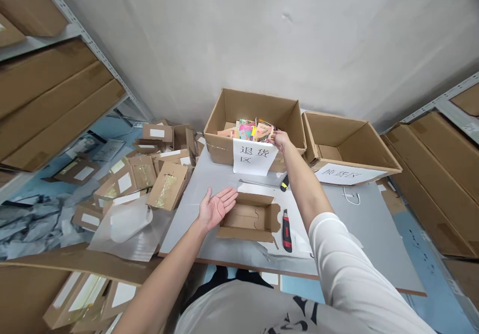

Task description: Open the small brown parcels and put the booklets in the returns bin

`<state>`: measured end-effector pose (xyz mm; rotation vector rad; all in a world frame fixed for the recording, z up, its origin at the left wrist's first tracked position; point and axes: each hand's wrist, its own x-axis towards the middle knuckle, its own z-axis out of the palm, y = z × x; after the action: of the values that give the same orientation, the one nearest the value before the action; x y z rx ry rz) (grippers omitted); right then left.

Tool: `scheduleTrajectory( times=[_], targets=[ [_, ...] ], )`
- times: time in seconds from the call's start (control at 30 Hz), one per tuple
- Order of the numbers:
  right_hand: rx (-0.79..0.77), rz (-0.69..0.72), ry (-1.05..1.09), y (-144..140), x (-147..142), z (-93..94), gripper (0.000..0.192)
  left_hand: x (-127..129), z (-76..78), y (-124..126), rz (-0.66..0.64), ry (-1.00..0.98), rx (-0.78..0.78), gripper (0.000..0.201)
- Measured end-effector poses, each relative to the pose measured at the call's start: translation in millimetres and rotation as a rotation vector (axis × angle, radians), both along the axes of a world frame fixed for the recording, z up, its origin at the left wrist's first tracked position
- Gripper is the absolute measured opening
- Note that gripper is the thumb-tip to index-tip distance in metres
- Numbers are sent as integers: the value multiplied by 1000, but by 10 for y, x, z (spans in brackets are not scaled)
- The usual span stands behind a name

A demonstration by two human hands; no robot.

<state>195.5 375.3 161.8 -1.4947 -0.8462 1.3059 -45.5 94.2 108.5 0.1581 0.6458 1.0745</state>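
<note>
My left hand (217, 207) is open, palm up with the fingers stretched out, over the left edge of a small opened cardboard box (247, 233) on the table. It holds nothing. My right hand (280, 139) reaches over the front wall of a large cardboard box (258, 100). Its fingers are pinched at the edge of an orange-pink packet (263, 132), partly hiding it. Several other colourful packets (246, 131) lie beside it in that box. A white paper sign (254, 158) with handwritten characters hangs on the front.
A second large box (354, 129) with a sign stands to the right. A red and black utility knife (286, 232) and a yellow and black cutter (285, 183) lie on the grey table (377, 254). Several opened cartons (168, 185) are piled at left. Shelves with long boxes (52, 94) flank both sides.
</note>
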Motion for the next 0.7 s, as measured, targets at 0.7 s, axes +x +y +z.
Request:
scheduleTrajectory(
  times=[0.7],
  targets=[
    [-45, 169, -300, -3208, 810, -1820, 45, -598, -829, -542, 82, 806, -237, 19]
  ],
)
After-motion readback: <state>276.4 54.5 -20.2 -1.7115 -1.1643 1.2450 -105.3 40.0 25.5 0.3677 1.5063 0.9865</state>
